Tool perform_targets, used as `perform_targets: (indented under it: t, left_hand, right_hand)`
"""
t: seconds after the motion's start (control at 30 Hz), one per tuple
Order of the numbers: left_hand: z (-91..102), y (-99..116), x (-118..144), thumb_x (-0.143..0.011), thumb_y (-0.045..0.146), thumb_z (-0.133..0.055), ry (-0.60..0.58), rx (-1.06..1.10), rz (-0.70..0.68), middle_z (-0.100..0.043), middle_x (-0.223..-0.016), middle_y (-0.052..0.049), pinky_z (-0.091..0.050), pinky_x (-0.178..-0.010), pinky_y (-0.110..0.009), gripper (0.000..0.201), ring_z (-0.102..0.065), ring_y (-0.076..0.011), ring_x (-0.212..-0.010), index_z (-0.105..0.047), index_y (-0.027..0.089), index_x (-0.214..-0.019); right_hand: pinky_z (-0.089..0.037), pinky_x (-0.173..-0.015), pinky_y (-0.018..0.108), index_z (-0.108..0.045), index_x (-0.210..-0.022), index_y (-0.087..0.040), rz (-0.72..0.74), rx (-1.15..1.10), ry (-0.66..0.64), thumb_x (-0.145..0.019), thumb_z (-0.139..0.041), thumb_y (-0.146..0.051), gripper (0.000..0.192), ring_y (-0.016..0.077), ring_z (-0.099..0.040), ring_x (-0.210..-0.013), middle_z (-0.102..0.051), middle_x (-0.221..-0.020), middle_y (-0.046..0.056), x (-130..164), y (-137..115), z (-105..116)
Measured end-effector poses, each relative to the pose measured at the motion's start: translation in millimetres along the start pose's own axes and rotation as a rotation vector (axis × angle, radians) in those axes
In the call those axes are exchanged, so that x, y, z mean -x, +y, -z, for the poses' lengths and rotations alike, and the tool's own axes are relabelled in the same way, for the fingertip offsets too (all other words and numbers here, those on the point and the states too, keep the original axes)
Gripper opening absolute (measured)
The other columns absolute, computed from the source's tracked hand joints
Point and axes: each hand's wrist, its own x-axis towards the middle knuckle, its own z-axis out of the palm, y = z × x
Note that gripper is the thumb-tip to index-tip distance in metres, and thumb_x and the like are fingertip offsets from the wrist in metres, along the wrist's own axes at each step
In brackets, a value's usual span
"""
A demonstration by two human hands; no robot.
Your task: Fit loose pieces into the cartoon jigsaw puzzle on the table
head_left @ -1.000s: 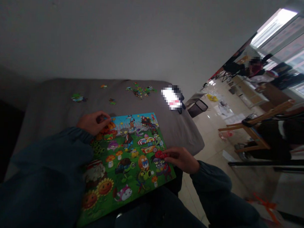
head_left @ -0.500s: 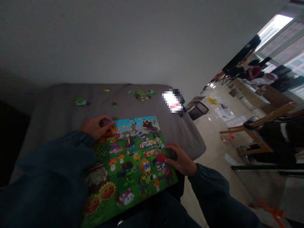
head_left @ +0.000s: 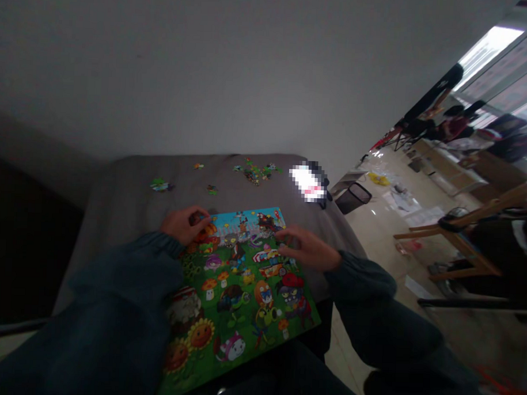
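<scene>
The room is dim, w/ a plain white wall at the back and bright windows far off on the right. Over there sit other people, too small to make out. Nearer is a wooden chair on the pale floor, plus a black bin.

A big grey table fills the middle. On its near edge, partly over the person's lap, lies the puzzle, a bright green picture w/ cartoon plants. It looks nearly all filled in.

The left hand rests curled on the puzzle's top left corner, prob. to keep the board from sliding. I can't tell if it pinches a piece. The right hand hovers low at the top right edge, fingers bent and spread, nothing seen in it.

Loose pieces lie in a small heap at the far side, well apart from the board. A few more pieces lie to the left.
</scene>
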Motion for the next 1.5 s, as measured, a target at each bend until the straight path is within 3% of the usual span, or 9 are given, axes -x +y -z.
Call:
perform_targets:
  t: [0.2, 0.3, 0.5, 0.7, 0.93, 1.1, 1.27, 1.4, 1.5]
  left_hand:
    - [1.1, -6, -2, -0.081, 0.046, -0.061, -0.040, 0.007, 0.019, -0.060, -0.061, 0.001, -0.042, -0.054, -0.027, 0.027, -0.057, -0.0170, -0.058, -0.068, 0.020, -0.088]
    - [3.2, -10, -5, -0.090, 0.040, -0.060, -0.060, 0.013, 0.076, -0.066, -0.087, -0.003, -0.053, -0.067, -0.031, 0.027, -0.063, -0.0174, -0.075, -0.064, 0.016, -0.102]
    - [1.6, -14, -7, -0.093, 0.034, -0.058, -0.056, 0.071, 0.152, -0.060, -0.119, -0.009, -0.055, -0.082, -0.042, 0.033, -0.062, -0.0220, -0.099, -0.057, 0.015, -0.120]
    - [0.8, -12, -6, -0.092, 0.036, -0.059, -0.010, 0.089, 0.130, -0.065, -0.091, -0.003, -0.055, -0.077, -0.037, 0.026, -0.064, -0.0186, -0.082, -0.063, 0.014, -0.106]
    - [0.8, -11, -5, -0.094, 0.034, -0.058, -0.038, 0.059, 0.123, -0.061, -0.115, -0.009, -0.055, -0.080, -0.040, 0.030, -0.063, -0.0206, -0.095, -0.058, 0.015, -0.117]
    - [1.9, -11, -6, -0.088, 0.040, -0.059, 0.020, 0.046, 0.095, -0.065, -0.075, -0.001, -0.049, -0.061, -0.027, 0.028, -0.062, -0.0164, -0.067, -0.065, 0.015, -0.099]
    - [0.6, -14, -7, -0.080, 0.048, -0.054, 0.059, 0.053, 0.047, -0.063, -0.067, -0.001, -0.042, -0.056, -0.027, 0.036, -0.059, -0.0179, -0.062, -0.067, 0.018, -0.095]
    - [-0.5, -14, -8, -0.080, 0.050, -0.050, 0.064, 0.007, 0.003, -0.064, -0.072, -0.005, -0.044, -0.064, -0.032, 0.040, -0.058, -0.0213, -0.067, -0.067, 0.018, -0.095]
    - [-0.3, -7, -6, -0.075, 0.053, -0.060, 0.026, -0.063, -0.090, -0.067, -0.100, -0.008, -0.041, -0.087, -0.038, 0.040, -0.058, -0.0268, -0.095, -0.070, 0.022, -0.097]
  right_hand:
    - [-0.049, -0.090, 0.035, -0.056, -0.125, -0.012, 0.058, 0.070, -0.008, -0.092, -0.058, -0.022, 0.034, 0.0170, -0.062, -0.096, -0.062, -0.118, 0.012, -153, -36, -18]
    - [-0.043, -0.101, 0.040, -0.053, -0.130, -0.012, 0.057, 0.149, 0.031, -0.095, -0.051, -0.017, 0.035, 0.0216, -0.055, -0.116, -0.055, -0.129, 0.015, -215, -47, -40]
    - [-0.053, -0.086, 0.043, -0.055, -0.122, -0.016, 0.037, 0.254, -0.028, -0.093, -0.058, -0.035, 0.035, 0.0217, -0.061, -0.103, -0.058, -0.122, 0.009, -258, -33, -61]
    - [-0.053, -0.085, 0.040, -0.055, -0.124, -0.015, 0.040, 0.243, -0.137, -0.093, -0.058, -0.031, 0.035, 0.0202, -0.062, -0.099, -0.061, -0.116, 0.009, -233, -5, -56]
    - [-0.041, -0.088, 0.030, -0.065, -0.106, -0.013, 0.087, 0.191, -0.053, -0.077, -0.074, -0.015, 0.030, 0.0181, -0.056, -0.096, -0.064, -0.101, 0.007, -224, -22, -57]
    - [-0.042, -0.076, 0.026, -0.064, -0.092, -0.011, 0.073, 0.116, -0.004, -0.077, -0.072, -0.013, 0.017, 0.0145, -0.054, -0.078, -0.063, -0.084, 0.004, -206, -26, -39]
    - [-0.046, -0.070, 0.025, -0.058, -0.122, -0.016, 0.087, -0.007, 0.026, -0.088, -0.061, -0.019, 0.034, 0.0110, -0.057, -0.070, -0.065, -0.088, 0.002, -125, -12, -3]
    - [-0.049, -0.072, 0.027, -0.068, -0.108, -0.017, 0.045, -0.065, 0.033, -0.090, -0.057, -0.026, 0.022, 0.0129, -0.062, -0.079, -0.069, -0.097, 0.005, -47, 2, 10]
    - [-0.051, -0.070, 0.027, -0.070, -0.104, -0.018, -0.004, -0.087, 0.035, -0.089, -0.058, -0.029, 0.021, 0.0136, -0.064, -0.077, -0.070, -0.092, 0.004, -4, 13, 4]
